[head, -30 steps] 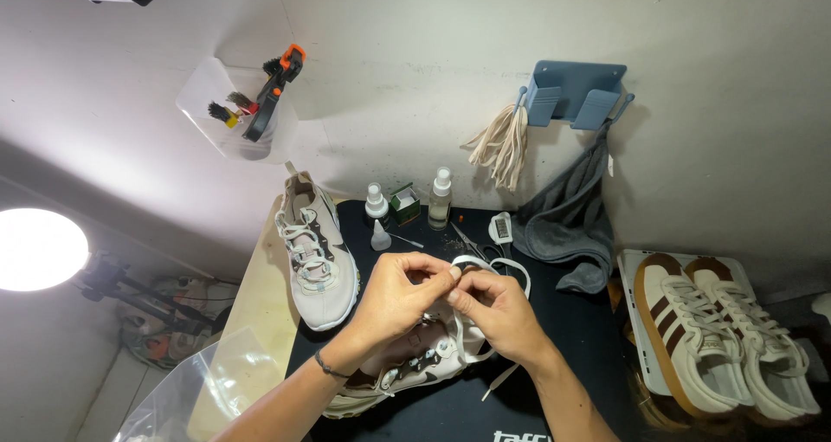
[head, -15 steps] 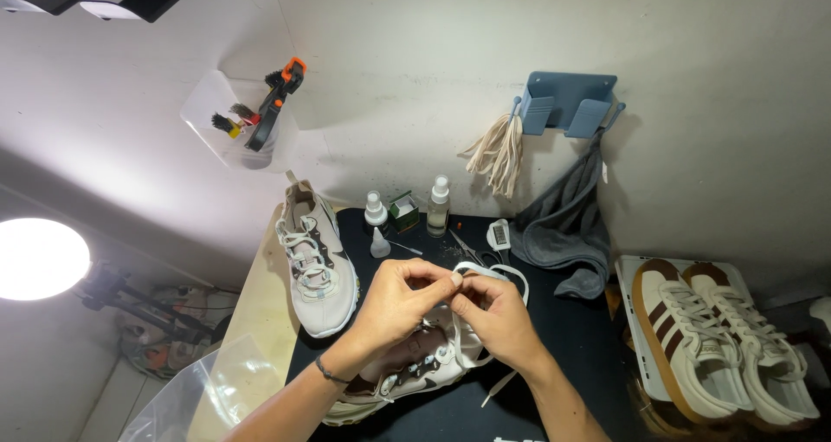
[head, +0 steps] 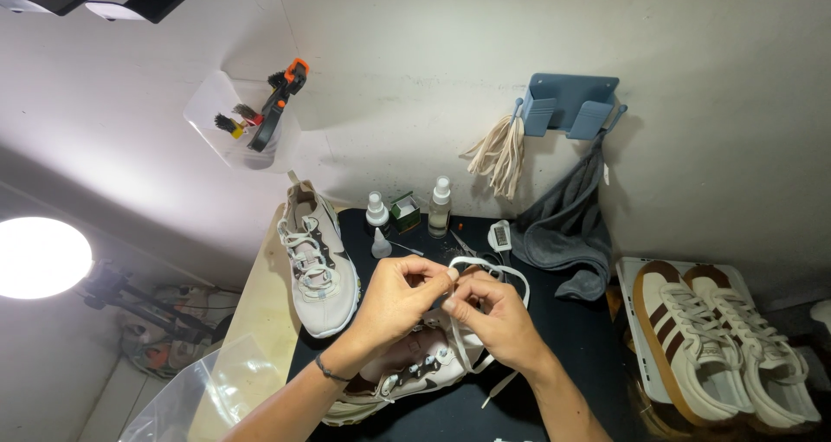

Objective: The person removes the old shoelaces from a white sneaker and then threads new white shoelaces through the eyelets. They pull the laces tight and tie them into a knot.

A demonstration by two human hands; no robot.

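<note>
While a pale pink and white running shoe (head: 407, 374) lies on its side on the black table mat (head: 571, 338), a flat white shoelace (head: 485, 273) is pinched above it by both hands. The left hand (head: 394, 299) is closed on the lace, with thumb and first finger pressed together at its top. The right hand (head: 493, 316) is closed on the same lace just beside it, so the fingertips of the two hands nearly touch. The lace is seen as a loop behind the right hand, and its loose end hangs down to the mat near the right wrist. The shoe is placed just under both hands, and part of it is hidden by them.

A second pale shoe of the same kind (head: 316, 256) is set upright to the left, near the left hand. Two small white spray bottles (head: 440, 206) are lined up at the back of the mat. A grey cloth (head: 567, 230) is hung from a blue wall holder (head: 571, 104). A pair of white shoes with brown stripes (head: 718, 342) is kept well apart on the right.
</note>
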